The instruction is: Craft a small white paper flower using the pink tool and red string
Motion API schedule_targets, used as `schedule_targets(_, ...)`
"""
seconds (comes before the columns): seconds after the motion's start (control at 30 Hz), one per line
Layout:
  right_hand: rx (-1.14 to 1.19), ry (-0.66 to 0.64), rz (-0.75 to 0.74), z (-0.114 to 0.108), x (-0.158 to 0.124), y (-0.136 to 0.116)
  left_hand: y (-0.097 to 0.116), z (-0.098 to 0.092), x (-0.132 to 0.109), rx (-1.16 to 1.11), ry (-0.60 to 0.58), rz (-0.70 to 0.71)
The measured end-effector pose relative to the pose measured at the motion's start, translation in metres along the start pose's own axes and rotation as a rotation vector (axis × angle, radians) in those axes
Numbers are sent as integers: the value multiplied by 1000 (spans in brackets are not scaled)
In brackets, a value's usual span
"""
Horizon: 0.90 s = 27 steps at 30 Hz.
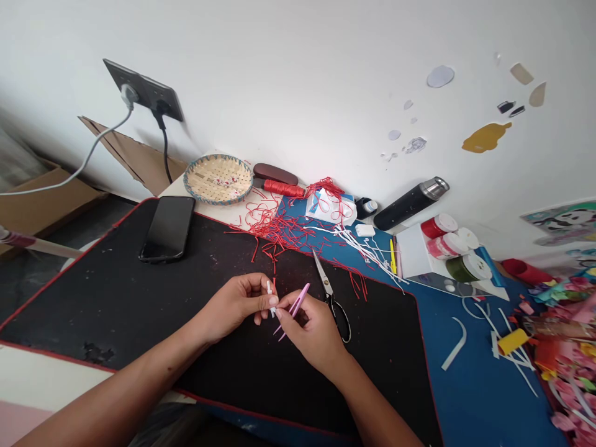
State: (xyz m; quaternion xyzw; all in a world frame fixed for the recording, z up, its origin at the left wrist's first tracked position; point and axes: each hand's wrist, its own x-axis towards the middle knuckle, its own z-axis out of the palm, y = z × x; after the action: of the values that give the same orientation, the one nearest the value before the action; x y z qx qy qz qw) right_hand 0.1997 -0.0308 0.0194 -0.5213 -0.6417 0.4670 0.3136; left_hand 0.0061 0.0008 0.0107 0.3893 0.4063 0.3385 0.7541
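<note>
Between the thumb and fingers of my left hand [249,301] is a small narrow white piece [269,289], with a bit of red at its side; its exact kind is too small to make out. My right hand [311,329] is closed around pink tweezers [298,302], their tips pointing down toward me. The right thumb and fingertip meet at the lower end of the white piece, beside the left thumb. Both hands are above the black mat [223,385]. Scissors [328,288] lie just beyond my right hand, blades pointing away.
Cut red cords [279,226] pile behind my hands, near white cords [367,248] and a red thread spool [284,188]. A phone [167,228] lies left. Along the wall are a woven basket [218,179], a black flask [410,203] and paint jars [449,244].
</note>
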Motion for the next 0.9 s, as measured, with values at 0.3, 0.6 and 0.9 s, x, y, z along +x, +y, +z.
schedule_targets(0.3, -18, 73, -66, 1, -1, -3, -1, 2, 0, -62, 22, -39)
schedule_targets(0.6, -23, 86, -86, 1, -2, -2, -1, 1, 1, -73, 28, -56)
schedule_targets(0.9, -164, 135, -154, 1, -4, 3, -5, 3, 3, -110, 35, -63)
